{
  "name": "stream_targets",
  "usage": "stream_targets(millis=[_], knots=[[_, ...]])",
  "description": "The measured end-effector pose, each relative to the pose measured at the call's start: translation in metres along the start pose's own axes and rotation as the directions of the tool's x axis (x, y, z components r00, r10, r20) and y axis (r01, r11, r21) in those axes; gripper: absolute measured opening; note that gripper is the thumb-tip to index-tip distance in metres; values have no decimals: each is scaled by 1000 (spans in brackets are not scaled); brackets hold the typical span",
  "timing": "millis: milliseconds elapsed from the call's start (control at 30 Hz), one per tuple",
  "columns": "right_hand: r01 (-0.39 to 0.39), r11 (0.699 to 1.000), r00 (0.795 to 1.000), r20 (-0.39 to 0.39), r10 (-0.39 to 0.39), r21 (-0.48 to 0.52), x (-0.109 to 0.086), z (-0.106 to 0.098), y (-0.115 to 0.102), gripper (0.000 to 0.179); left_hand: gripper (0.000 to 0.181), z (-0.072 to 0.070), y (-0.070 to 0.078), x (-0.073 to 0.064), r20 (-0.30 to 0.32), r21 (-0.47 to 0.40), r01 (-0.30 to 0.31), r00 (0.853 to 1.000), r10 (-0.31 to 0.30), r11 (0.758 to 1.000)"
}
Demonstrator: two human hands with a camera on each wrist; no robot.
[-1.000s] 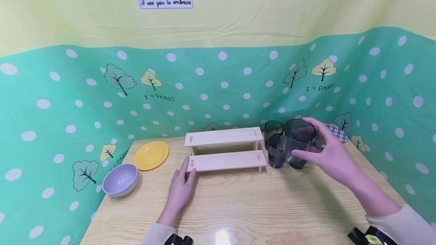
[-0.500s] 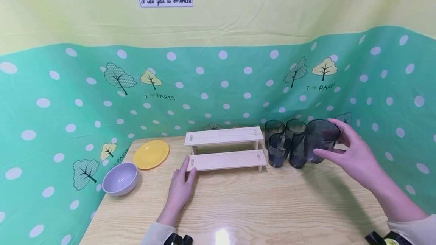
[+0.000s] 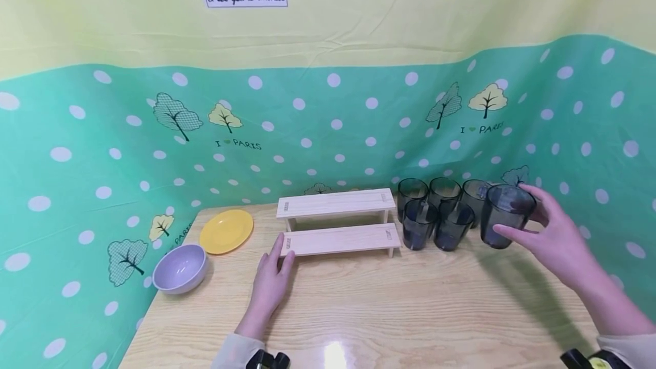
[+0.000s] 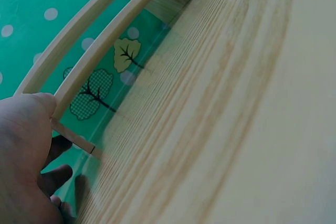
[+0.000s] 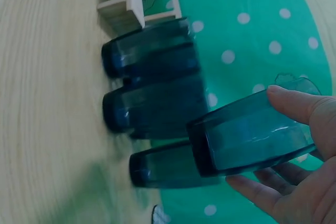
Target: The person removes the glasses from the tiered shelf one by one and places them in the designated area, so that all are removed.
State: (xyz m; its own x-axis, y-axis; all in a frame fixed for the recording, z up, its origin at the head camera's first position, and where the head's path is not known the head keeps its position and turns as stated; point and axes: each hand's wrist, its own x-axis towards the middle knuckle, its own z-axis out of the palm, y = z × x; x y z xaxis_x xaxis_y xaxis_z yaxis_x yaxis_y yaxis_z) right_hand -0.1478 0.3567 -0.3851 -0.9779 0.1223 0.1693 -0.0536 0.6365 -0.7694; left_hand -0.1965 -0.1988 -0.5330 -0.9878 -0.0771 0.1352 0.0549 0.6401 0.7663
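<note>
My right hand (image 3: 561,244) grips a dark tinted drinking glass (image 3: 506,209) between thumb and fingers. In the right wrist view this glass (image 5: 247,135) is apart from the table, in front of another standing glass (image 5: 163,166). Several matching glasses stand upright to its left, including a front one (image 3: 453,225) and a back one (image 3: 474,197). My left hand (image 3: 270,283) rests at the left end of the lower wooden shelf (image 3: 340,241), thumb at its front edge and index finger along its end. In the left wrist view the thumb touches the shelf (image 4: 105,51).
A higher wooden shelf (image 3: 335,203) stands right behind the lower one. On the left lie a yellow plate (image 3: 226,232) and a lilac bowl (image 3: 180,269). Green dotted cloth (image 3: 318,124) hangs around the back and sides of the wooden table (image 3: 359,312).
My right hand has carried its glass to the right, past the front row, uncovering the glasses behind. My left hand has stayed at the shelf.
</note>
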Motion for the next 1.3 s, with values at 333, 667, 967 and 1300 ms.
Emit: stream_targets(millis=[333, 667, 967, 1300], knots=[[-49, 999, 998, -35, 49, -5, 7, 7, 22, 118, 68, -1, 0, 1, -2, 7, -3, 1000, 3, 1000], [-61, 997, 998, -37, 59, -51, 14, 21, 40, 120, 68, 0, 1, 2, 1, 13, -3, 1000, 3, 1000], [-99, 994, 995, -30, 98, -55, 17, 36, 55, 120, 68, 1, -1, 2, 1, 9, 1, 1000, -1, 1000], [-66, 997, 997, -31, 64, -44, 22, 49, 71, 114, 69, 1, -2, 1, -9, 4, 0, 1000, 0, 1000]])
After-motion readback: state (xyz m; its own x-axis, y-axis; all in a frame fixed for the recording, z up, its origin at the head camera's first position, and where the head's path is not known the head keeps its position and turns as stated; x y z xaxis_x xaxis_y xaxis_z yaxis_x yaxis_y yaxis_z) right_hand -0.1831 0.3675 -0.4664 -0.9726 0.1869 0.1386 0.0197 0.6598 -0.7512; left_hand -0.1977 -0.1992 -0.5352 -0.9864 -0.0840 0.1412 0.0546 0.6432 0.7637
